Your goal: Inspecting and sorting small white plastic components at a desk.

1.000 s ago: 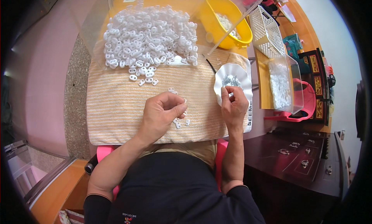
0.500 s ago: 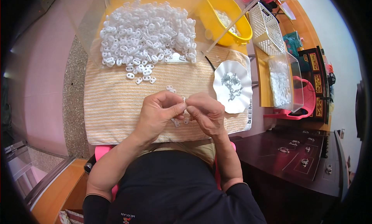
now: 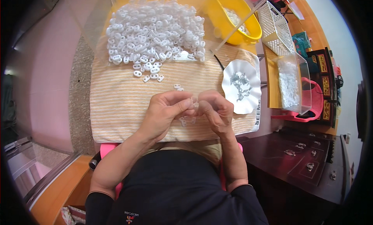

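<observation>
My left hand (image 3: 164, 113) is closed in a pinch, thumb against forefinger, on a small white plastic piece (image 3: 195, 104) that shows only partly. Facing it, my right hand (image 3: 217, 111) has its fingertips pressed together at that piece; they are blurred, and what they hold is hidden. Beneath and just beyond the hands, a few loose white two-hole pieces (image 3: 183, 123) lie on the striped towel (image 3: 124, 116). Farther off is a large heap of the same oval pieces (image 3: 155, 34). To the right stands a white wavy-rimmed dish (image 3: 253, 91) with small dark grey bits (image 3: 241, 86) in it.
A clear plastic box surrounds the heap. A yellow basin (image 3: 254, 35) with whitish pieces stands at the far right. Beyond the table are a white perforated basket (image 3: 276, 32), a clear bin of white pieces (image 3: 288, 85), a pink chair (image 3: 316, 98) and dark wooden furniture (image 3: 268, 151).
The whole scene has shifted slightly rightward in the picture. My hands stay together over the towel, with their fingertips a little farther apart.
</observation>
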### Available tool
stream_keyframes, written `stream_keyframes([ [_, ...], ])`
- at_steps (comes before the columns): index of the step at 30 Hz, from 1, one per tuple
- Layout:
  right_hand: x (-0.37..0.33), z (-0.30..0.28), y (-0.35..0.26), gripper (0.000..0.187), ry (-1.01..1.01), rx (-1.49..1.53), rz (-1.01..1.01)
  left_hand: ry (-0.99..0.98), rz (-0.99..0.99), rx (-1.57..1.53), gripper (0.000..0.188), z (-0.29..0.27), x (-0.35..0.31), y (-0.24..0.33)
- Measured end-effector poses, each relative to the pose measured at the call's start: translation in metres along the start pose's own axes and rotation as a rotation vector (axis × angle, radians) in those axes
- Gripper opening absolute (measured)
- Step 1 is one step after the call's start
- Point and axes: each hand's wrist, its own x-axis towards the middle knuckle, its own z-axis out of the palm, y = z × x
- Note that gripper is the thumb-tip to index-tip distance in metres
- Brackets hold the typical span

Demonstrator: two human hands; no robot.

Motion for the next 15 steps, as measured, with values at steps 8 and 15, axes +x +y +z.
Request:
stream_keyframes([
  [8, 0.0008, -0.0015, 0.0063, 0.004, -0.026, 0.074, 0.043, -0.011, 0.023, 0.012, 0.021, -0.0032, 0.0008, -0.0023],
  [15, -0.0004, 0.0011, 0.0065, 0.004, -0.024, 0.139, 0.101, 0.006, 0.013, 0.042, 0.018, -0.0032, 0.0006, -0.0013],
])
